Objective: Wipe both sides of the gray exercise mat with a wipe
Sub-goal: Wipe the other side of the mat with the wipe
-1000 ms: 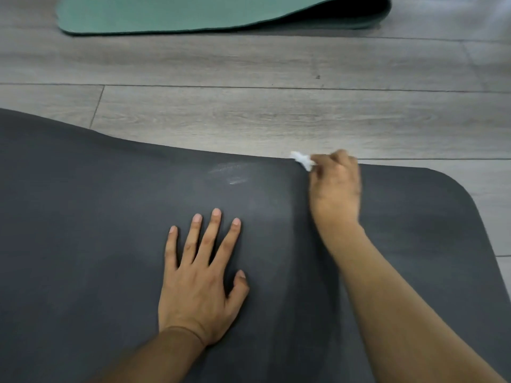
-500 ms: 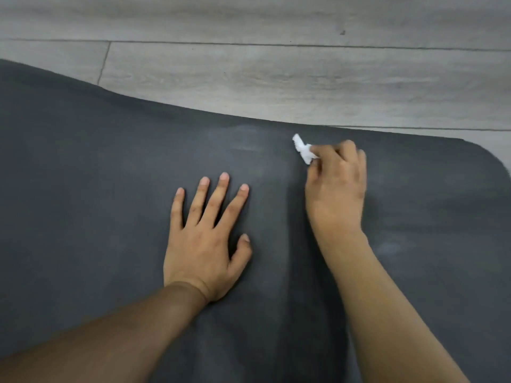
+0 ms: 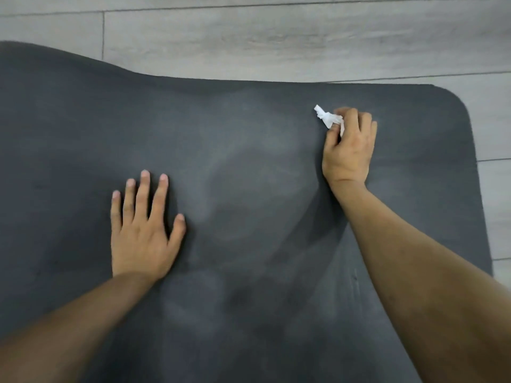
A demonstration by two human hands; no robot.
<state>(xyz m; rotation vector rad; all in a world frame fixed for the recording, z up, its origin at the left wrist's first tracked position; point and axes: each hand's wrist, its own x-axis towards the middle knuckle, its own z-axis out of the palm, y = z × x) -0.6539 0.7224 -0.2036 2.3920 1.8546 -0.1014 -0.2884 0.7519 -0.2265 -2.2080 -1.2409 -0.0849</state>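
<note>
Gray exercise mat [image 3: 249, 167] lies flat on a gray wood-plank floor [image 3: 276, 37] and fills most of the view. Floor shows as a band at 12 o'clock and a strip down the 3 o'clock edge. Mat's rounded corner sits at 2 o'clock. Its far edge is wavy, rising toward 10 o'clock. Surface is dark gray with paler cloudy smears round the centre and toward 6 o'clock.

Right hand [image 3: 348, 150] is between 1 and 2 o'clock from view centre, back of hand up, fingers curled, pinching a small crumpled white wipe [image 3: 327, 118] between thumb and fingers. Wipe sticks out on the hand's 10 o'clock side, bunched up, partly tucked under the fingers. Hand and wipe are down at the mat, near the far edge but inside it. Cannot tell how hard the wipe presses. Right forearm [image 3: 414, 258] runs from the wrist to the 5 o'clock corner.

Left hand [image 3: 143, 233] is between 8 and 9 o'clock, palm flat on the mat. Fingers are straight, slightly spread, pointing to 12, thumb out toward 1 o'clock, holding nothing. Left forearm [image 3: 69, 322] comes in from the 7 o'clock corner. Hands are well apart, bare mat between them
</note>
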